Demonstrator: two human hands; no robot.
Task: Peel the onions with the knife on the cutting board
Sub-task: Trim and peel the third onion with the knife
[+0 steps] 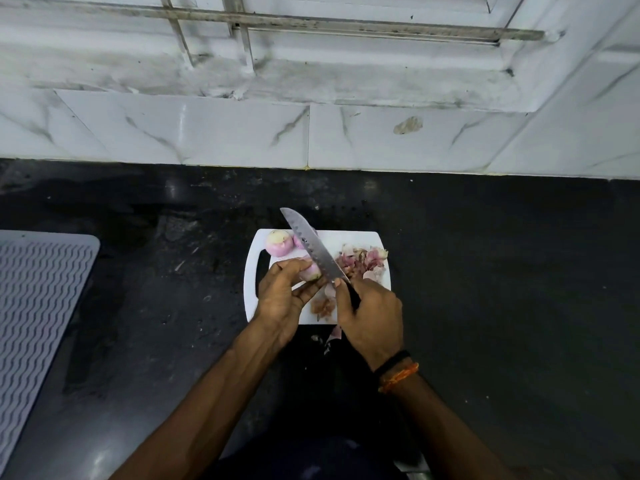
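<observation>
A white cutting board (360,239) lies on the dark counter. My left hand (282,297) holds a pinkish onion (310,271) above the board's near left part. My right hand (372,313) grips the black handle of a large knife (310,245), whose blade runs up and left and rests against the held onion. A peeled onion (278,241) sits at the board's far left corner, with a second one (298,242) beside it, partly hidden by the blade. Onion skins (362,259) are piled on the board's right side, with more skins (322,306) near my hands.
The black counter (485,271) stretches to both sides. A grey ribbed mat (38,289) lies at the left edge. A white marble-patterned tiled wall (242,133) and window ledge rise behind the counter. A few skin scraps (334,332) lie just off the board's near edge.
</observation>
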